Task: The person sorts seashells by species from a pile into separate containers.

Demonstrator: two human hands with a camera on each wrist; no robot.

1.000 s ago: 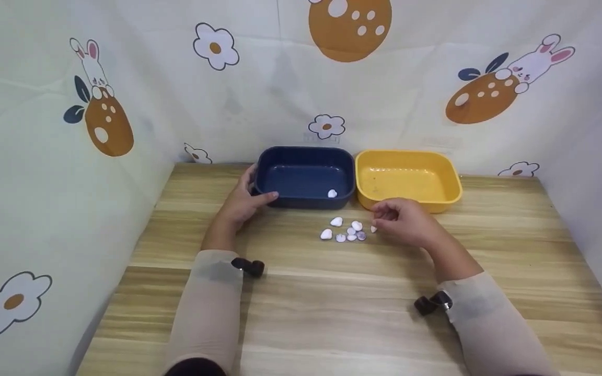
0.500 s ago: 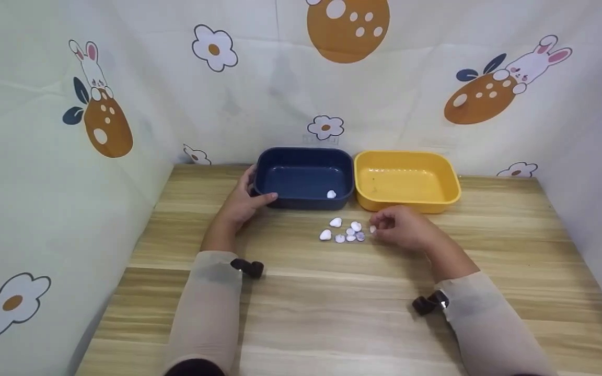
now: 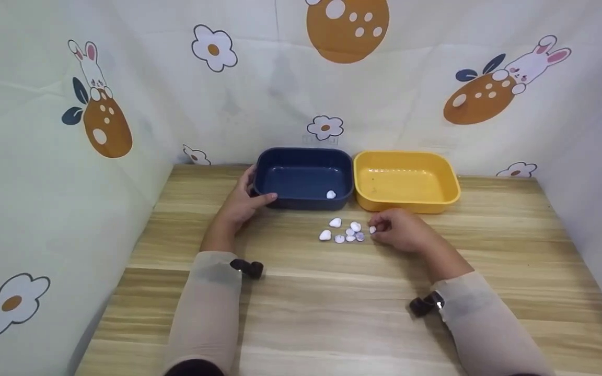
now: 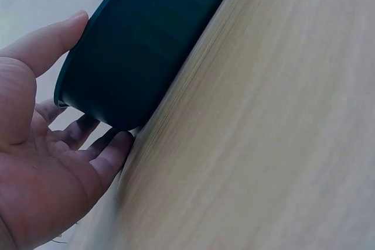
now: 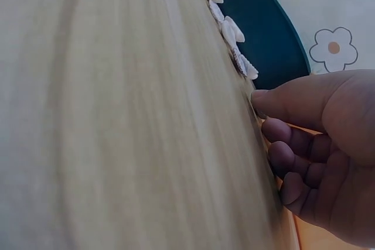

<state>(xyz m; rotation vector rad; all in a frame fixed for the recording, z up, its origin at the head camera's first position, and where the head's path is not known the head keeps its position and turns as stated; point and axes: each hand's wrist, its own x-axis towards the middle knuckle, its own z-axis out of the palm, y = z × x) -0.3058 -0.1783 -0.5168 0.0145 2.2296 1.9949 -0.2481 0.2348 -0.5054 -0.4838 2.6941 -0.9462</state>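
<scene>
At the left end of a dark blue bin [image 3: 303, 202], my left hand [image 3: 241, 201] grips it, thumb at the rim and fingers round the outer side. The left wrist view shows this hand [image 4: 53, 139] with the thumb high and the fingertips low against the bin wall [image 4: 146, 45]. My right hand [image 3: 403, 228] is down at the table in front of a yellow bin [image 3: 408, 208], pinching a small white seashell [image 3: 373, 230]. From the right wrist, that hand [image 5: 328, 150] has curled fingers, and they hide this shell. Several white and greyish shells [image 3: 355, 227] lie just left of it.
Side by side, the two bins stand at the back of the wooden table [image 3: 301, 313], near a printed cloth backdrop [image 3: 269, 83]. One white shell [image 3: 331, 194] lies inside the blue bin.
My right hand has lowered slightly, its thumb and forefinger coming onto the small shell at the right of the group. The left hand keeps its place on the blue bin.
</scene>
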